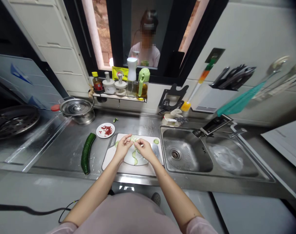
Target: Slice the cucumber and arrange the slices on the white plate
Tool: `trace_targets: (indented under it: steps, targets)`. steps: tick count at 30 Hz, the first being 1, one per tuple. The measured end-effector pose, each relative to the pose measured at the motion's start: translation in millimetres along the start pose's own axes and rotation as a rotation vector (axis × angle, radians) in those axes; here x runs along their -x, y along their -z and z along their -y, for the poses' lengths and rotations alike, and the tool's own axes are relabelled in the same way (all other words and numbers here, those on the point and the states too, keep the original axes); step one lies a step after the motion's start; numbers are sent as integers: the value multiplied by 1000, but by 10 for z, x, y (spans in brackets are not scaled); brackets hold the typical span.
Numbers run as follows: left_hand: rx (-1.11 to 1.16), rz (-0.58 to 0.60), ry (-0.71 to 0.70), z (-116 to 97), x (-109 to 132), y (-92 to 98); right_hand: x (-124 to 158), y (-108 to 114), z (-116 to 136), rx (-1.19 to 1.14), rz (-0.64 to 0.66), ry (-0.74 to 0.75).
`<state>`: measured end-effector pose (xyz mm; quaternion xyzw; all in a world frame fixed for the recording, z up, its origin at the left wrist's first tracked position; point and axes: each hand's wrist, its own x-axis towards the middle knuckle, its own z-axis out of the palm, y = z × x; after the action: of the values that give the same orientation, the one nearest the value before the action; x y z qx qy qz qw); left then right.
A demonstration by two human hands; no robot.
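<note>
My left hand [123, 145] and my right hand [143, 148] meet over a white cutting board [114, 156] on the steel counter. Both pinch pale green cucumber slices [133, 139] between their fingertips. Under the hands sits a small white plate [140, 160] with more cucumber slices [135, 158] on it. One loose slice [156, 141] lies at the board's far right corner. A whole dark green cucumber [87, 152] lies on the counter left of the board.
A small white dish of red bits [105, 130] sits behind the board. A sink [187, 154] with faucet [212, 126] lies to the right. A steel pot [77, 110], a shelf of bottles [121, 86] and a knife rack [232, 78] line the back wall.
</note>
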<state>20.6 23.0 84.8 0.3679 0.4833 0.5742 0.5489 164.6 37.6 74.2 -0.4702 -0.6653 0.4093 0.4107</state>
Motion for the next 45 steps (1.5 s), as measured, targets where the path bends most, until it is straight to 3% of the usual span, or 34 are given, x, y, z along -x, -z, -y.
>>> trace_targets:
  steps: [10, 20, 26, 33, 45]
  targets:
    - [58, -25, 140, 43, 6, 12, -14, -38, -107, -241, 104, -231]
    - [123, -15, 211, 136, -15, 43, 5, -2, -131, -206, 117, -387]
    - [74, -17, 202, 219, -3, 92, 3, 23, -201, -150, 124, -398]
    - [-107, -33, 157, 349, 20, 225, -17, 7, -414, -7, 124, -303]
    - [-250, -22, 155, 660, 41, 387, 32, -54, -666, 208, 203, -328]
